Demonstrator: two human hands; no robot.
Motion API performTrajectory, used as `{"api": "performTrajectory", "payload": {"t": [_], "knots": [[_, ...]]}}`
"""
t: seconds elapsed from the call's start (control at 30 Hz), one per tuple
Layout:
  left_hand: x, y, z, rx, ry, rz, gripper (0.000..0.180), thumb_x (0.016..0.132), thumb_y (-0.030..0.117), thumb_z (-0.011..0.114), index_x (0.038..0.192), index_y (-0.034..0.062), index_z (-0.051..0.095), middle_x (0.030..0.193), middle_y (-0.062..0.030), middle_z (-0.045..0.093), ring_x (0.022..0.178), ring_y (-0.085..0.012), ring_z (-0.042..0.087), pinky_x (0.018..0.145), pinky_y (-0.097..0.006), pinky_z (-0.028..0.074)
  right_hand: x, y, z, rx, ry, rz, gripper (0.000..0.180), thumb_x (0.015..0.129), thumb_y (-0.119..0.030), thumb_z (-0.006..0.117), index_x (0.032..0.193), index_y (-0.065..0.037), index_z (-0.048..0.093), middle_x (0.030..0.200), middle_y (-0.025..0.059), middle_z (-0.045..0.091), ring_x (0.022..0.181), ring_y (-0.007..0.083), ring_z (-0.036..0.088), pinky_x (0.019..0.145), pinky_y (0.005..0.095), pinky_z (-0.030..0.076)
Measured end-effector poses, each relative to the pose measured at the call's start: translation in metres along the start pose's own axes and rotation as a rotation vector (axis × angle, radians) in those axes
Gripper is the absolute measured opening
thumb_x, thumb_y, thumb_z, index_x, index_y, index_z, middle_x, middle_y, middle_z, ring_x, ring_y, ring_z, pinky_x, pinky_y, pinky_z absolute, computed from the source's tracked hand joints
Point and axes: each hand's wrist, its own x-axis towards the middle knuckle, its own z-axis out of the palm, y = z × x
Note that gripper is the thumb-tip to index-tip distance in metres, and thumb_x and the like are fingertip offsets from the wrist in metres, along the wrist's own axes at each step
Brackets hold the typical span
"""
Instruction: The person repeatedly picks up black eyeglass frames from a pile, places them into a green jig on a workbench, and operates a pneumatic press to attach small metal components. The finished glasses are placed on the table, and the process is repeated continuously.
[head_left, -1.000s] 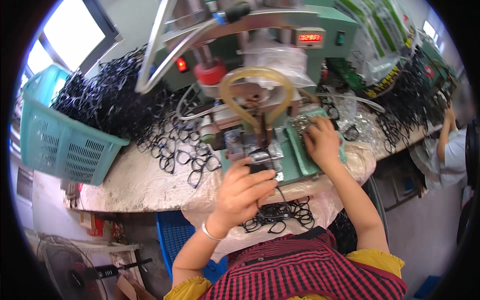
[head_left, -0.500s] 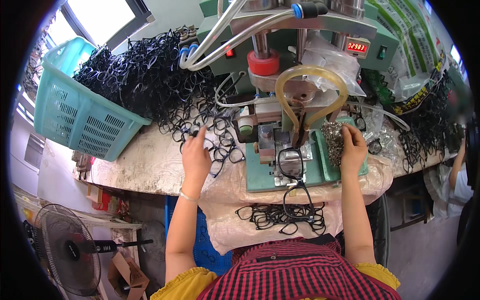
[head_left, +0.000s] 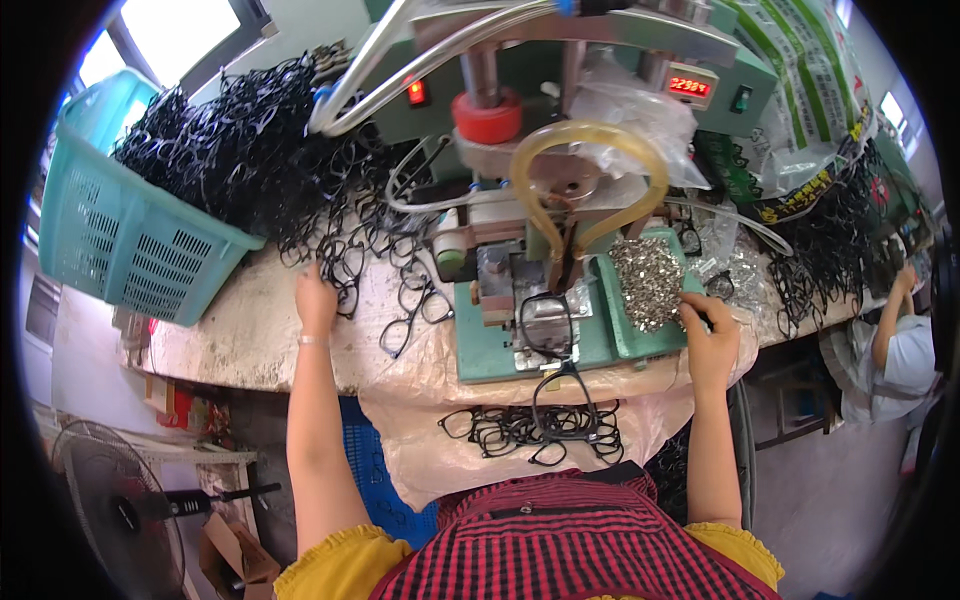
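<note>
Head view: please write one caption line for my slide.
Left hand reaches black eyeglass frames; right hand touches small metal parts beside green press.

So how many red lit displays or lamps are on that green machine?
2. A small red lamp sits on the machine's upper left, near the red knob; a red number display is on the upper right. Others may be hidden behind the tubing.

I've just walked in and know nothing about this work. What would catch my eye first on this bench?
Probably the huge tangle of black eyeglass frames spilling from the teal basket at the far left. In the middle stands a green press machine with a yellowish hose loop, a frame lying under it. The left hand reaches into loose frames; the right hand rests by a tray of small silvery metal parts.
</note>
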Motion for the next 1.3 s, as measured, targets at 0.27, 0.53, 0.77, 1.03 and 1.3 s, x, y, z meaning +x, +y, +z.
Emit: {"api": "performTrajectory", "payload": {"t": [0.27, 0.53, 0.77, 1.03, 1.3], "knots": [[-0.07, 0.091, -0.051, -0.568, -0.021, 0.071, 0.027, 0.096, 0.018, 0.061, 0.115, -0.0017, 0.063, 0.093, -0.0151, 0.062, 0.079, -0.0238, 0.057, 0.07, -0.036, 0.048, 0.013, -0.099, 0.065, 0.358, -0.165, -0.272, 0.012, 0.081, -0.002, 0.07, 0.093, 0.0, 0.07, 0.09, 0.0079, 0.07, 0.088, 0.0187, 0.065, 0.083, 0.0308, 0.049], [-0.136, 0.19, -0.128, -1.553, 0.213, 0.073, 0.014, 0.104, 0.01, 0.051, 0.113, 0.0007, 0.058, 0.109, -0.0146, 0.067, 0.09, -0.0222, 0.066, 0.081, -0.034, 0.058, 0.0, -0.108, 0.094, 0.664, -0.213, 0.012, 0.041, 0.081, 0.002, 0.069, 0.119, 0.002, 0.054, 0.104, 0.0077, 0.066, 0.092, 0.012, 0.063, 0.087, 0.0272, 0.048], [-0.114, 0.268, -0.216, -1.306, 0.167, 0.565, 0.008, 0.093, -0.008, 0.056, 0.1, -0.0032, 0.055, 0.104, -0.0203, 0.068, 0.095, -0.0281, 0.068, 0.09, -0.039, 0.054, -0.002, -0.131, 0.089, 0.836, -0.28, 0.047, 0.051, 0.082, 0.003, 0.067, 0.129, 0.002, 0.048, 0.104, 0.0084, 0.067, 0.097, 0.0132, 0.063, 0.096, 0.0281, 0.043], [-0.152, 0.289, -0.194, -0.843, 0.058, 1.167, 0.02, 0.075, 0.013, 0.081, 0.094, 0.0121, 0.077, 0.102, -0.0025, 0.075, 0.08, -0.0224, 0.056, 0.081, -0.041, 0.051, 0.023, -0.052, 0.051, -0.248, -0.123, -0.267, 0.02, 0.077, -0.013, 0.073, 0.097, -0.007, 0.074, 0.12, 0.0178, 0.064, 0.121, 0.0383, 0.056, 0.104, 0.0453, 0.043], [-0.155, 0.292, -0.177, -0.851, 0.018, 1.169, 0.022, 0.073, 0.012, 0.082, 0.095, 0.0107, 0.077, 0.106, -0.0037, 0.074, 0.082, -0.0246, 0.055, 0.086, -0.045, 0.052, 0.03, 0.002, 0.061, -0.391, 0.089, -0.36, 0.011, 0.075, -0.015, 0.075, 0.085, -0.01, 0.073, 0.103, 0.0117, 0.063, 0.106, 0.0337, 0.06, 0.086, 0.045, 0.05]]}}
